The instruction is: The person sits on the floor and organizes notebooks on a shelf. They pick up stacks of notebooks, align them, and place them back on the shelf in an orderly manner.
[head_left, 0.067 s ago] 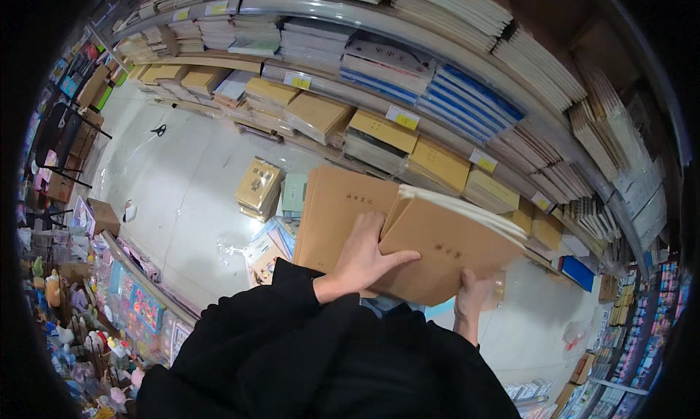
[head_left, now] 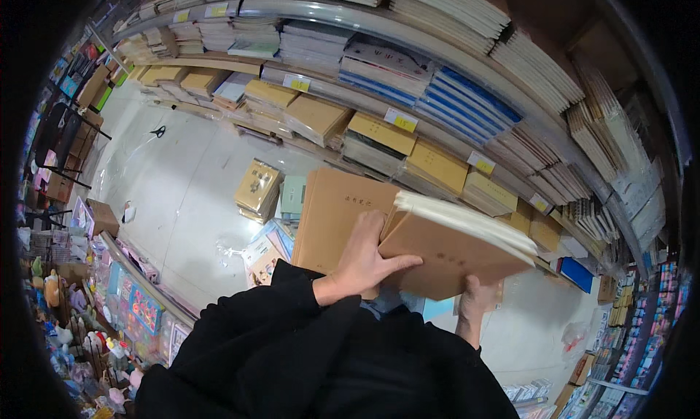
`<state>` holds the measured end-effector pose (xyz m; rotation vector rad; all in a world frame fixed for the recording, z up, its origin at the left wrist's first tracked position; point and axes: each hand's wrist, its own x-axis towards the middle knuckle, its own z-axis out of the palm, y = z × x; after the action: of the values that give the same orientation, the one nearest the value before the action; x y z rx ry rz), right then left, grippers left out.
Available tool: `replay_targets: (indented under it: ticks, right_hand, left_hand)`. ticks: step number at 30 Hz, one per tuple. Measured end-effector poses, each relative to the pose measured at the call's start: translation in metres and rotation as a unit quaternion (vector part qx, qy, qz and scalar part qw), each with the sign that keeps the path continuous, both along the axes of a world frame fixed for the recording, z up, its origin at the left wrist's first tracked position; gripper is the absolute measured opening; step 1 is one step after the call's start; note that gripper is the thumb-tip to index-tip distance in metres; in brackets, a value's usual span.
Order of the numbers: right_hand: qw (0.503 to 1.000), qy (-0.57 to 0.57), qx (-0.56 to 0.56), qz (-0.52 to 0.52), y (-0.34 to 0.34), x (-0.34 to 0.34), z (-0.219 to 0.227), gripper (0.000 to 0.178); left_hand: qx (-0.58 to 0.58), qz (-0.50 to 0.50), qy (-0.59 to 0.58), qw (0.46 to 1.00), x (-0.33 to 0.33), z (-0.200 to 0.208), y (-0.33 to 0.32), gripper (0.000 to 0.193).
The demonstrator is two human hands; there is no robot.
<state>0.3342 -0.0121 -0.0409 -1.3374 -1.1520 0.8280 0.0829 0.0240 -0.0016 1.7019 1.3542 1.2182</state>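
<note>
While holding kraft-cover notebooks point(head_left: 459, 248) slanted above floor point(head_left: 211, 157), pinching left edge with left hand point(head_left: 361, 255), thumb over cover, fingers partly tucked underneath; clasping lower edge with half-curled right hand point(head_left: 475, 296), fingertips hidden. Likely separating bundle from kraft-cover stack point(head_left: 328, 200) at left; should grip firmly next.

The left brown stack point(head_left: 332, 204) of notebooks sits at the frame's centre, nearly upright, its plain cover marked with small dark print near the top. The right brown stack point(head_left: 456, 255), just right of centre, overlaps it, held aslant, cover print blurred, cream page edges showing along its upper side.
</note>
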Motion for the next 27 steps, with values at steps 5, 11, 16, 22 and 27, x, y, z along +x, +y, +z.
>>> replay_targets:
  ticks: [5,11,16,22,27]
  right_hand:
    - [0.994,0.009,0.105,0.006,0.005,0.008,-0.027,0.037]
    - [0.999,-0.039,-0.029,-0.005,0.010,-0.001,-0.089,0.036]
    - [0.993,-0.055,0.092,-0.048,0.026,-0.013,-0.009,0.049]
    - [0.988,0.033,0.098,0.114,0.125,0.026,0.176,0.061]
    - [0.967,0.215,0.063,0.125,0.193,0.045,0.243,0.045]
  left_hand:
    - [0.008,-0.168,-0.168,0.971,-0.004,-0.037,0.008,0.070]
    - [-0.138,-0.173,-0.200,0.954,0.009,-0.087,0.010,0.063]
    - [-0.186,-0.114,-0.219,0.951,0.022,-0.016,0.032,0.058]
    - [-0.147,-0.198,-0.246,0.937,0.044,0.141,0.151,0.050]
    - [-0.205,-0.236,-0.297,0.902,0.083,0.242,0.265,0.043]
